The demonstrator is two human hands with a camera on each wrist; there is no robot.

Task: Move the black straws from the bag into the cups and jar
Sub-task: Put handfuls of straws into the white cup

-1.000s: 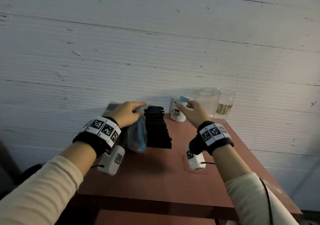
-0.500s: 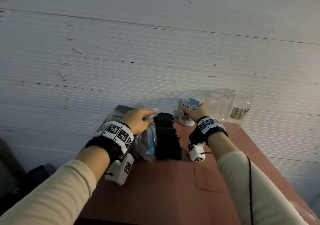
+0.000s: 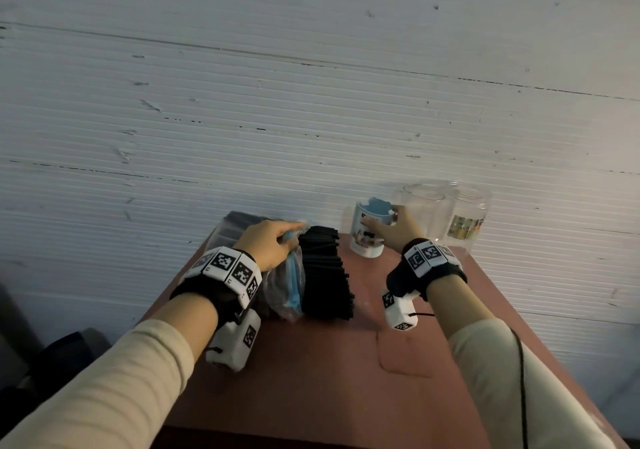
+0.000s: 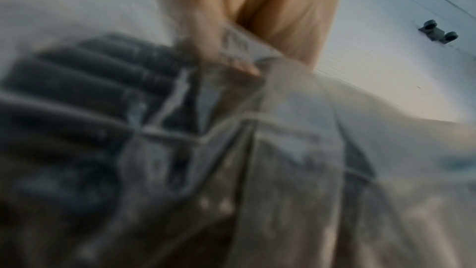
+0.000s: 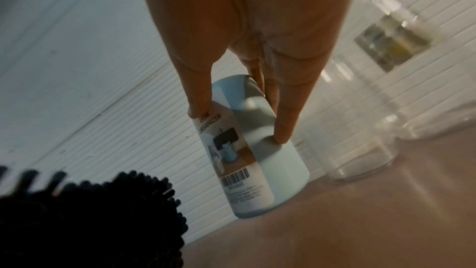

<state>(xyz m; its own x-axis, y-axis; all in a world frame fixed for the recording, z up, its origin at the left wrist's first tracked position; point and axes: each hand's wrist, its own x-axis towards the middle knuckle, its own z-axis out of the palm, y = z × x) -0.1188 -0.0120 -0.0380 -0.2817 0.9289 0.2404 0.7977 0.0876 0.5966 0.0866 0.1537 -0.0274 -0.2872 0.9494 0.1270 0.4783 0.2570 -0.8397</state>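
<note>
A stack of black straws (image 3: 325, 275) lies on the red-brown table (image 3: 311, 379), its ends also dark in the right wrist view (image 5: 90, 217). My left hand (image 3: 273, 244) pinches the top of a clear plastic bag (image 3: 285, 286) beside the stack; the left wrist view shows fingers (image 4: 231, 56) on the crumpled bag (image 4: 283, 150). My right hand (image 3: 391, 227) grips a light blue cup (image 3: 367, 230) with a paper label, thumb and fingers on its sides (image 5: 257, 150). A clear cup (image 3: 426, 213) and a clear labelled jar (image 3: 467, 220) stand to its right.
A ribbed white wall (image 3: 311, 102) rises right behind the table's far edge. Another flat clear packet (image 3: 235, 227) with dark contents lies at the far left, behind my left hand. The near half of the table is bare. Dark objects (image 3: 62, 355) sit on the floor at left.
My right hand has reached forward from beside the blue cup and closed its fingers round it. The left hand kept its hold on the bag. The head view has shifted closer.
</note>
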